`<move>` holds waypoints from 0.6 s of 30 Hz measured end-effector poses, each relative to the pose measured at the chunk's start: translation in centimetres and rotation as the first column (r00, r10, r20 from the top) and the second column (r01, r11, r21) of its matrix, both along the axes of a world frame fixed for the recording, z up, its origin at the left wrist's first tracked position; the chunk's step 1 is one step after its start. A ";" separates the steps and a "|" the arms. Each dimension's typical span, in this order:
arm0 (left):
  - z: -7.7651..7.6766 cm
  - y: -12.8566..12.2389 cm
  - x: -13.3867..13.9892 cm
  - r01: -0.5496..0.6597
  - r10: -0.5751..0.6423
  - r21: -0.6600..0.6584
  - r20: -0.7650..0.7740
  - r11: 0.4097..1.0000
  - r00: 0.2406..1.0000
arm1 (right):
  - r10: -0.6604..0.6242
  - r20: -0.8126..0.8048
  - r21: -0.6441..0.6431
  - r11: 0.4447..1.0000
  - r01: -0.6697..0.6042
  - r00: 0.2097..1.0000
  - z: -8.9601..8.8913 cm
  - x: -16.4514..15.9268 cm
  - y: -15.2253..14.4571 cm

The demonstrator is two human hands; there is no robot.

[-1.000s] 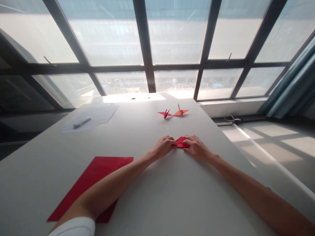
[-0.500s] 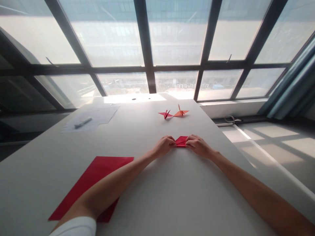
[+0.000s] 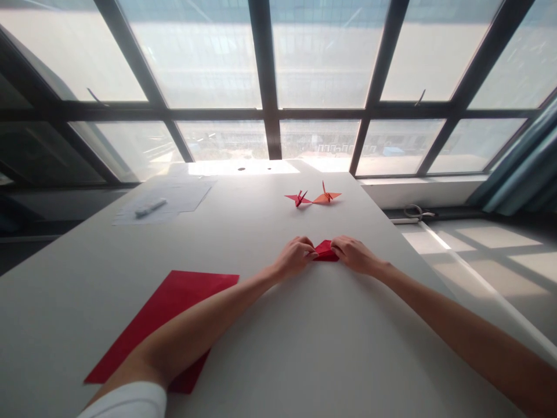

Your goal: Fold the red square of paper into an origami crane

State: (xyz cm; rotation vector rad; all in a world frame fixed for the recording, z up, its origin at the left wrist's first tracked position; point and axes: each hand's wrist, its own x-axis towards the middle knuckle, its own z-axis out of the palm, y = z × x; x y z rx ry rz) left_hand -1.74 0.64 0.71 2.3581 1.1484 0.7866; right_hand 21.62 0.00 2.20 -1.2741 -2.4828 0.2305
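A small piece of folded red paper (image 3: 326, 251) lies on the white table between my two hands. My left hand (image 3: 299, 255) pinches its left end, fingers closed. On the other side, my right hand (image 3: 353, 253) grips the upper right part, its fingertips bent over the edge. The fingers hide both ends of the paper. Beyond the hands stand two folded paper cranes, a red crane (image 3: 298, 199) on the left and an orange crane (image 3: 327, 196) on the right, wings nearly touching.
A large red paper sheet (image 3: 174, 302) lies at the left, partly under my left forearm. Farther back, white sheets (image 3: 185, 197) carry a whitish stick-like object (image 3: 151, 208). The white table (image 3: 313, 342) ends at the right above the floor; windows rise behind it.
My right hand has shifted slightly over the folded red paper, and its upper layer now looks raised or refolded into a narrower shape. The whole view has turned slightly.
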 end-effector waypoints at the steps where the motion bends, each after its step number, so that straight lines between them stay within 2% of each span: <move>1: 0.0 0.0 0.0 -0.006 0.006 0.001 0.000 1.000 1.000 | -0.003 -0.004 0.002 1.000 0.003 1.000 -0.1 0.0 0.0; 6: 0.0 -0.2 -0.3 -0.078 0.078 0.010 -0.008 0.997 0.997 | 0.016 -0.034 0.009 1.000 -0.016 0.999 -0.8 0.1 0.3; 12: 0.6 -0.4 -0.9 -0.053 0.062 -0.160 0.056 0.986 0.996 | 0.065 -0.047 -0.049 0.997 -0.067 0.997 -0.7 0.4 0.7; 18: 1.1 0.1 -1.3 -0.031 0.042 -0.215 0.050 0.976 0.998 | 0.062 -0.089 -0.067 0.995 -0.068 0.994 -1.1 0.5 0.8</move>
